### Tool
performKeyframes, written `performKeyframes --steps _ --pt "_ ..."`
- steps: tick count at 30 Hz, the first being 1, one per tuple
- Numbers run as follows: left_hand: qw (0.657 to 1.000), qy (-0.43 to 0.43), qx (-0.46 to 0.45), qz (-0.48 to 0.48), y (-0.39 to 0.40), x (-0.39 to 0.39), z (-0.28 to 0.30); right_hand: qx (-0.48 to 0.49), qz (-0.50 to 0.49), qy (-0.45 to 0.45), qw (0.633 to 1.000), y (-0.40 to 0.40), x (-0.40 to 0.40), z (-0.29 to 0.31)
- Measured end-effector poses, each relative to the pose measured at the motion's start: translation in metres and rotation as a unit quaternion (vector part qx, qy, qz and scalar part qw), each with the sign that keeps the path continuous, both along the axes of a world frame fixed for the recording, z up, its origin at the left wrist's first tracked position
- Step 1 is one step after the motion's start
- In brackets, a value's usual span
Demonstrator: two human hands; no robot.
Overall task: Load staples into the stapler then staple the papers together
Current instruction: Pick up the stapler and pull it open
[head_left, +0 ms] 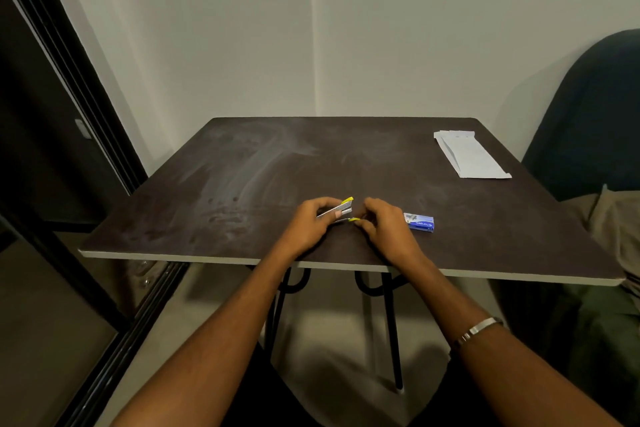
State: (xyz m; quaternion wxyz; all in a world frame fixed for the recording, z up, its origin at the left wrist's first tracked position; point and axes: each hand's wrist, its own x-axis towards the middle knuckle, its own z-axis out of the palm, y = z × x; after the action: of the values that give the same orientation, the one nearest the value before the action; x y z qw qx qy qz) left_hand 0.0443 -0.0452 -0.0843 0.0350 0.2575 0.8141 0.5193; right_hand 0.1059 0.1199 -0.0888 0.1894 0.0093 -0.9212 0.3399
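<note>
A small metal stapler with yellow tips [342, 209] is held just above the dark table [242, 184] near its front edge, its top arm swung up. My left hand [311, 224] grips its rear body. My right hand [384, 225] has its fingers pinched at the stapler's front end; what lies between them is too small to tell. A blue staple box [419, 221] lies on the table just right of my right hand. The folded white papers [467, 156] lie at the far right corner.
The table stands against a pale wall, with a dark window frame [86, 121] to the left and a dark cushioned seat [595, 107] with fabric at the right. Black metal table legs [391, 322] show below the front edge.
</note>
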Motion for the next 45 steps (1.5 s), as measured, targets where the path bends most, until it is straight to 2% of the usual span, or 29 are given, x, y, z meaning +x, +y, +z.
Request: performKeyframes --steps 4,15,28,35,41,45 --pt "0.999 -0.016 0.041 -0.004 -0.001 0.0 -0.007 -0.051 -0.003 -0.024 0.998 0.002 -0.002 -0.003" --pt "0.998 0.068 -0.011 -0.006 -0.005 0.001 -0.01 -0.056 -0.011 -0.048 0.997 0.003 -0.004 -0.003" --pt "0.983 -0.058 0.173 -0.005 -0.018 0.001 -0.008 -0.041 -0.002 -0.035 0.999 0.005 -0.001 -0.001" --pt "0.978 -0.068 0.195 -0.009 -0.019 -0.002 -0.011 -0.025 -0.002 -0.039 0.999 0.001 -0.004 0.01" --pt "0.971 -0.072 0.227 -0.018 -0.018 -0.002 -0.011 -0.174 0.053 0.058 0.982 -0.037 -0.014 0.032" --pt "0.966 -0.078 0.245 -0.025 -0.019 -0.003 -0.013 -0.2 0.05 0.084 0.975 -0.048 -0.022 0.035"
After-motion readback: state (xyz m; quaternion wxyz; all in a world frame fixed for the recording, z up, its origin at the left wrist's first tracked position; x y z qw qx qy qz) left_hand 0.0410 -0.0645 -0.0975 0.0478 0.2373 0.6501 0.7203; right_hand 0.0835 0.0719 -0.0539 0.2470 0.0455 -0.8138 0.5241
